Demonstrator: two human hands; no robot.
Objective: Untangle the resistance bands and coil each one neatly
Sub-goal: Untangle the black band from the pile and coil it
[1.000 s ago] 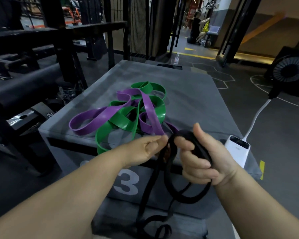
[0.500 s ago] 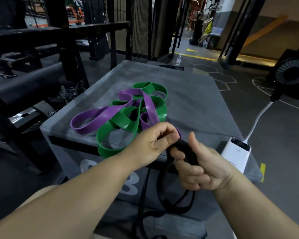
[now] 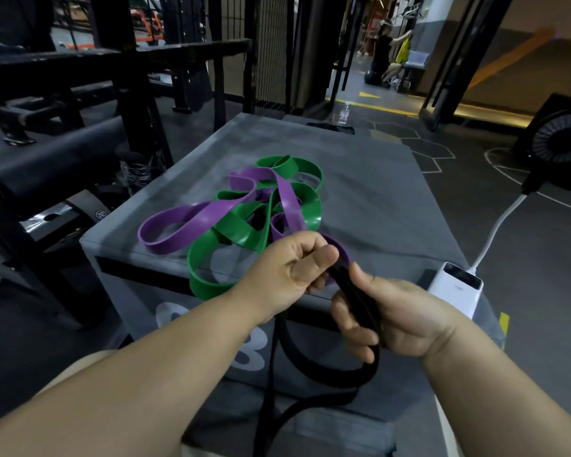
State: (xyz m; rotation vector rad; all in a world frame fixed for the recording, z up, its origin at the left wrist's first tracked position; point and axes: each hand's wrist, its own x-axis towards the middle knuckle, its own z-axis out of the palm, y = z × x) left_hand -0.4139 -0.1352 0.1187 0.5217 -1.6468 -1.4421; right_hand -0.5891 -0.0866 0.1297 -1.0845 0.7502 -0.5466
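A purple band (image 3: pixel 192 219) and a green band (image 3: pixel 241 229) lie tangled together on top of a grey plyo box (image 3: pixel 376 199). A black band (image 3: pixel 356 305) is held in front of the box's near edge. My right hand (image 3: pixel 396 315) grips several folded turns of it. My left hand (image 3: pixel 294 268), fingers curled, pinches the black strand at the top of that bundle. The rest of the black band hangs down in loops in front of the box toward the floor.
A white power bank (image 3: pixel 455 288) with a white cable (image 3: pixel 498 229) sits on the box's near right corner. Black gym racks and a padded bench (image 3: pixel 56 159) stand at the left. A floor fan (image 3: pixel 561 143) is at the right. A person crouches far back.
My left hand has risen and curled over the top of the black bundle, laying another turn onto my right hand. The hanging loops have shortened. The purple and green bands have not moved.
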